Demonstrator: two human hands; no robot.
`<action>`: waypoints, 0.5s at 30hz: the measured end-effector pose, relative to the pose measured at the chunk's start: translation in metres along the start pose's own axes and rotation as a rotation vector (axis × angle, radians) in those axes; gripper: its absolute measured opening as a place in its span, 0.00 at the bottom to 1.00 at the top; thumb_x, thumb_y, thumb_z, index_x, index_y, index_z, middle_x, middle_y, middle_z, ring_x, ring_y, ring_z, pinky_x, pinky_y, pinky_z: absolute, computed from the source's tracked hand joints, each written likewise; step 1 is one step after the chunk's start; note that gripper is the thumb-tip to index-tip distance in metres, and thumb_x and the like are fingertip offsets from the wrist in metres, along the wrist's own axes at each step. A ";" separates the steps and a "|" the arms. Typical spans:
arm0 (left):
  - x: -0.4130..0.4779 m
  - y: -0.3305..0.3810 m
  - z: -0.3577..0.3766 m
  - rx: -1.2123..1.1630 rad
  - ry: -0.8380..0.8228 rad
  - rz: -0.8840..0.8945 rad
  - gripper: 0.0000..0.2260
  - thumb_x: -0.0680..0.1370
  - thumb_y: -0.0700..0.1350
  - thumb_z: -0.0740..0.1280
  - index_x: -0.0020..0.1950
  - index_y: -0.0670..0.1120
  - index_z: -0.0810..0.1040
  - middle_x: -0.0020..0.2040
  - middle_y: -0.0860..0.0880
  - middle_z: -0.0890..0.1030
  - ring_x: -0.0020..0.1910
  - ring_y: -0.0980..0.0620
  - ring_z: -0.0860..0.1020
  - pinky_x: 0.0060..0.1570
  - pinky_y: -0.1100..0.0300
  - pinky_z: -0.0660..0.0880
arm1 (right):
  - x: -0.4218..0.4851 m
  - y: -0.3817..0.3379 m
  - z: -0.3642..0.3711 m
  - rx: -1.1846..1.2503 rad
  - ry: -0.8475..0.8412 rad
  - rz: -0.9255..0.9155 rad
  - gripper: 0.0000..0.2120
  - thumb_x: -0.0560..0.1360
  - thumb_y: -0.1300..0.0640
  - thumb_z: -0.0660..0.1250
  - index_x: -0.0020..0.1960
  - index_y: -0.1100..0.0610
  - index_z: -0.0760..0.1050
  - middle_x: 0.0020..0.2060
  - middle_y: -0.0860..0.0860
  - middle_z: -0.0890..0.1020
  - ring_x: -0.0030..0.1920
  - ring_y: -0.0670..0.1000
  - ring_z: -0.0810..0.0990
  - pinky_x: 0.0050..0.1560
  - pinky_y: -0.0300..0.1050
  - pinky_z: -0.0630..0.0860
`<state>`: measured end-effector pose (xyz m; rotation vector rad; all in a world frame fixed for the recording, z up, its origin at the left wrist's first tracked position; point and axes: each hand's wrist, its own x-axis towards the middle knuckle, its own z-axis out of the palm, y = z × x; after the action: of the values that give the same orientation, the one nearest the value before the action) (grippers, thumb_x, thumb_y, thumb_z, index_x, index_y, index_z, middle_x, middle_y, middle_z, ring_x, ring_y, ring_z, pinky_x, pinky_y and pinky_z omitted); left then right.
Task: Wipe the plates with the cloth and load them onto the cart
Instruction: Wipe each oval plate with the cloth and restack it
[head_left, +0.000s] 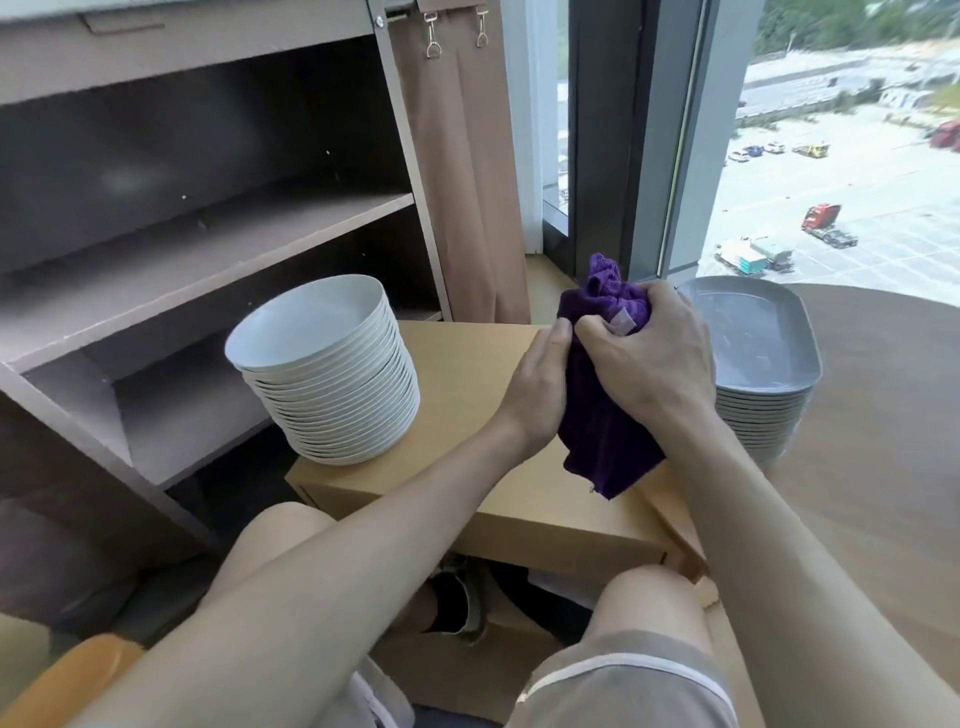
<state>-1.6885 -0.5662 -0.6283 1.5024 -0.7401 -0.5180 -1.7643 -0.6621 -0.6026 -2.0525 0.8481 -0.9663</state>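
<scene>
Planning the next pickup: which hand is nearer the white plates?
Left. The left hand holds the cloth right of the white plates; the right hand grips it farther right.

Daylight pours through a tall window (831, 156) beside a tan curtain (457, 182) — round wooden table (883, 467) below.

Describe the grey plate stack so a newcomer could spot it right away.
Start at the big window on the right; a round brown table sits below it. On its left edge stands the grey plate stack, oblong with rounded corners, unlike the round white stack farther left.
</scene>
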 end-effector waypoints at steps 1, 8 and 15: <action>0.002 0.002 0.010 -0.067 -0.040 -0.003 0.24 0.87 0.57 0.49 0.65 0.43 0.78 0.60 0.44 0.83 0.61 0.47 0.80 0.64 0.50 0.76 | 0.004 -0.002 -0.009 0.003 0.013 0.006 0.19 0.67 0.39 0.64 0.51 0.49 0.73 0.46 0.47 0.76 0.41 0.45 0.73 0.39 0.43 0.66; 0.040 0.005 0.048 0.096 -0.089 -0.154 0.22 0.85 0.62 0.52 0.66 0.46 0.71 0.58 0.46 0.79 0.57 0.47 0.79 0.58 0.51 0.78 | 0.038 0.007 -0.088 0.025 0.247 0.114 0.18 0.65 0.40 0.64 0.47 0.51 0.75 0.41 0.47 0.79 0.41 0.49 0.75 0.39 0.43 0.67; 0.064 -0.014 0.074 0.011 -0.141 -0.357 0.29 0.73 0.74 0.60 0.67 0.58 0.62 0.53 0.65 0.67 0.51 0.62 0.68 0.52 0.54 0.67 | 0.070 0.083 -0.125 0.136 0.398 0.394 0.16 0.63 0.39 0.64 0.34 0.52 0.67 0.32 0.45 0.71 0.34 0.50 0.70 0.36 0.44 0.67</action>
<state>-1.6952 -0.6644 -0.6405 1.6289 -0.5834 -0.8971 -1.8527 -0.8011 -0.5848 -1.5182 1.2966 -1.1826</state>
